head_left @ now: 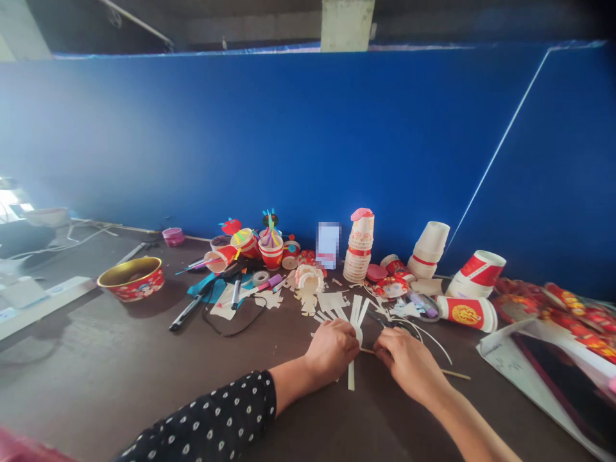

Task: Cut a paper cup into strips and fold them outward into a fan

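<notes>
Two grips are steadying paper against wood at lower center.
Left hand [331, 350] clenching cream paper strips [355, 321], right hand [409, 366] grasping a thin wooden stick [455, 373].

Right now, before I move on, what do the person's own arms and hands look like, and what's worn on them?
The left arm wears a black sleeve patterned with small white dots, its cuff ending partway down the forearm. The left hand is bare, as is the right hand. The right forearm shows no sleeve in view. Neither hand shows a glove, watch or ring.
</notes>
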The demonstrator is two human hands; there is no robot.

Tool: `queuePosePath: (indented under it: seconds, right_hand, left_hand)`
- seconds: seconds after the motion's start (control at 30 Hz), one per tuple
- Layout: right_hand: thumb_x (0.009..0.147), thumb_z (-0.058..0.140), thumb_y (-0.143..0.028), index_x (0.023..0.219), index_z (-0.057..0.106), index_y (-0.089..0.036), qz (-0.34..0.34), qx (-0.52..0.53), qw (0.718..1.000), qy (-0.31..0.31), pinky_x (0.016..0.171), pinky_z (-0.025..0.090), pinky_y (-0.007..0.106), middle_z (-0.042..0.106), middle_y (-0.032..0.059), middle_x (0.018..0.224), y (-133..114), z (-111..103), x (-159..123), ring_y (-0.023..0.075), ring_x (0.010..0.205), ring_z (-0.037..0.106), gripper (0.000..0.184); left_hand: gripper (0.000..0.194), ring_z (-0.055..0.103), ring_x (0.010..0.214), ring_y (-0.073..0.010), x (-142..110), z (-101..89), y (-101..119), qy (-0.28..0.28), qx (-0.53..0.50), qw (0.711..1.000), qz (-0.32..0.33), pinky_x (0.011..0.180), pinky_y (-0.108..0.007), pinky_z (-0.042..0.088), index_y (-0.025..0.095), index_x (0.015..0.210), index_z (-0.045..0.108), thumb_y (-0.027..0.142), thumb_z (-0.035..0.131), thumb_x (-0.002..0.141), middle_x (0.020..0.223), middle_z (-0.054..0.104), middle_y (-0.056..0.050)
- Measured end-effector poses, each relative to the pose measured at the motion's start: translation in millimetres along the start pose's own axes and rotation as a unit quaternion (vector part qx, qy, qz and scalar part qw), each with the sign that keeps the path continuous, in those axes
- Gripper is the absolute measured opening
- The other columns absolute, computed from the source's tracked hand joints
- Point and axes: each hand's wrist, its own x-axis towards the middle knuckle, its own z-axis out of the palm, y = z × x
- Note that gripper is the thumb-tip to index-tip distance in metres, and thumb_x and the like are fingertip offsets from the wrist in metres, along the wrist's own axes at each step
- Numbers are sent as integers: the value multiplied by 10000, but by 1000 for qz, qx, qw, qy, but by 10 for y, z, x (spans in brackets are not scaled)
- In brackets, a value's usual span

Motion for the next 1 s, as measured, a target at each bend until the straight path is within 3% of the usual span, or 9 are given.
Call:
queuePosePath:
  seconds: [0.23, 0.73, 1.0]
  right_hand:
    - [784, 446, -116, 685, 615, -207, 21, -5, 999, -28, 646, 372, 262, 623, 26, 778, 43, -82, -29, 176, 794, 564, 216]
    - [794, 448, -138, 708, 613, -200, -41, 85, 995, -13, 668, 379, 242, 596, 9, 748, -147, -56, -45, 154, 766, 557, 197]
    - [807, 435, -150, 736, 630, -186, -46, 65, 996, -35, 691, 387, 251, 606, 40, 777, -204, 28, -25, 173, 791, 560, 210]
  left_hand:
    - [208, 534, 850, -156, 4, 1, 18, -1, -4, 1000, -3, 774, -290, 383, 186, 724, 657, 255, 496, 836, 856, 631, -25]
    - [198, 562, 794, -159, -55, -30, -33, 46, -118, 991, 43, 745, -260, 434, 148, 734, 628, 88, 443, 773, 791, 620, -62]
    - [321, 579, 879, -178, -83, -24, -73, 101, -174, 976, 82, 789, -284, 466, 113, 963, 619, 38, 389, 752, 896, 643, -104]
